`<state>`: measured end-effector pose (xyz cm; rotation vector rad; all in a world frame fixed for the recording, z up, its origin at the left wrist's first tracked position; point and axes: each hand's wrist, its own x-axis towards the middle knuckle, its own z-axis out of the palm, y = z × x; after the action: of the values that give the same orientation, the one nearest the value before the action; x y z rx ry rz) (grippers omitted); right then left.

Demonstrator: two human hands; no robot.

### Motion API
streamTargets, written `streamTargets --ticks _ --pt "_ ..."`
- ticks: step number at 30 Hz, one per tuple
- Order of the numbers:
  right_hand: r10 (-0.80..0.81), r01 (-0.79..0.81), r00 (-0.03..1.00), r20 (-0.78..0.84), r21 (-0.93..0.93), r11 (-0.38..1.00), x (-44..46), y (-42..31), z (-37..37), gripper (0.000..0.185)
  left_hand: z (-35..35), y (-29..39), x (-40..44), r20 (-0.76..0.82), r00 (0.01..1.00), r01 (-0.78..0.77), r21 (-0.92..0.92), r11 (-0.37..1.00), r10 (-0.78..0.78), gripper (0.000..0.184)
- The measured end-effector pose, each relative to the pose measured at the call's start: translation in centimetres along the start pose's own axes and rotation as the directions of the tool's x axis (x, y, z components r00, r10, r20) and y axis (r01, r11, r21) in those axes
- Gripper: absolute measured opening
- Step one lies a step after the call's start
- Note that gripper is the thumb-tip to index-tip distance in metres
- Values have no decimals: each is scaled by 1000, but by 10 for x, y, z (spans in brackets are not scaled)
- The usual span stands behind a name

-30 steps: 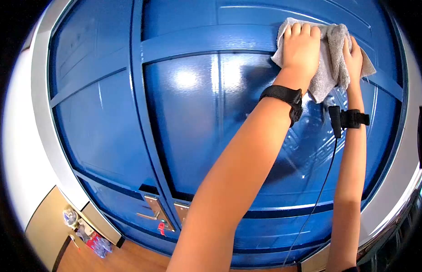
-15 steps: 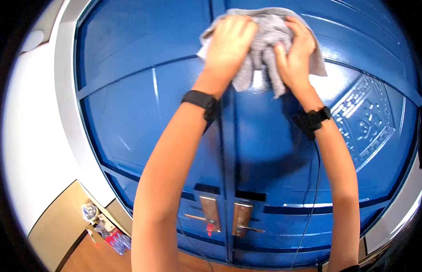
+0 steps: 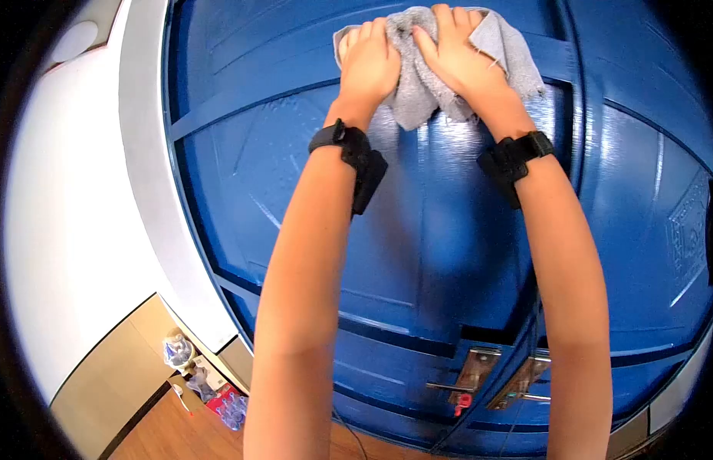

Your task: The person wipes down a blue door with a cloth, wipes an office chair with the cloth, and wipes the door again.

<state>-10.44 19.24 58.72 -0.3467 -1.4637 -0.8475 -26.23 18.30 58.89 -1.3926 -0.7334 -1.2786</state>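
Blue double door [image 3: 448, 230]: high on its left leaf [image 3: 418, 268], gray cloth [image 3: 422, 86], shifted across from the right leaf [image 3: 640, 230], so apparently reaching fresh surface. Pressed over it, with fingers spread rather than clenched: left hand [image 3: 369, 67] and right hand [image 3: 460, 60]. Next, wrist straps [image 3: 356, 149]; below, door handles [image 3: 476, 369] and red tag [image 3: 463, 403]; leftward, white wall [image 3: 65, 230].

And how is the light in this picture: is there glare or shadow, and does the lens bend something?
In the head view, pale glare streaks the blue door below the grey cloth; lower in the head view, a soft dark patch, shadow or reflection, I cannot tell; the head view also curves the pale door frame and blackens the corners.
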Motion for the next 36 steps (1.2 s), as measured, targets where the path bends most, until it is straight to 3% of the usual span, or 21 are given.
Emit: streamTargets --ticks 1,2,3,5,8,10,15,18,22,25,26,29,30,31,32,33,34,36 --pt "82 -94 987 135 80 992 0 -13 5 47 -2 -11 -5 -21 1000 4 11 1000 -3 30" --pt "6 -6 1000 13 22 1000 -1 -10 32 47 -1 -19 -7 -21 999 43 17 999 -43 29" --pt "-116 120 993 38 -147 982 0 -18 39 45 -6 -29 -11 -24 999 33 30 999 -32 29" --pt "-331 356 934 137 -454 817 4 -33 54 40 -17 -52 -15 -31 1000 6 55 998 -4 28" --pt "-197 118 953 -229 -317 941 20 -58 94 37 -30 -88 -19 0 999 41 110 993 -41 28" --pt "-157 73 946 -283 -287 955 23 -80 112 36 -37 -109 -24 -6 999 53 134 990 -53 28" --pt "-77 -17 937 -341 -266 964 28 -135 161 35 -61 -168 -36 -1 1000 27 133 991 -27 29" --pt "-86 21 937 -339 -191 981 35 -163 198 35 -76 -209 -45 4 999 41 121 992 -42 30" --pt "-14 -34 936 -352 -128 991 43 -219 250 35 -106 -268 -58 106 973 200 49 979 -204 34" --pt "2 -30 929 -370 -71 997 50 -265 288 37 -119 -332 -74 37 988 150 -7 989 -150 35" --pt "8 -53 966 -260 -170 984 49 -278 292 36 -126 -359 -73 156 983 105 -68 992 -93 36" --pt "-192 147 865 -463 -131 980 54 -278 312 35 -142 -377 -82 137 990 19 77 997 -30 31" --pt "-64 80 980 -187 76 994 39 -278 290 33 -125 -393 -90 124 992 -51 323 945 11 44" --pt "-13 21 997 -75 108 994 33 -269 274 31 -102 -411 -94 112 991 -117 526 842 67 61" --pt "-15 19 999 -43 94 995 32 -272 264 30 -105 -413 -77 124 990 14 406 914 -70 59" --pt "-18 19 1000 -8 55 998 33 -273 252 28 -133 -396 -67 488 865 -494 783 378 120 27" --pt "-19 18 999 26 23 1000 34 -281 246 26 -142 -367 -76 277 959 -194 488 851 60 26" --pt "-40 47 996 82 -73 996 45 -301 230 25 -158 -375 -81 225 973 -125 344 931 48 26"
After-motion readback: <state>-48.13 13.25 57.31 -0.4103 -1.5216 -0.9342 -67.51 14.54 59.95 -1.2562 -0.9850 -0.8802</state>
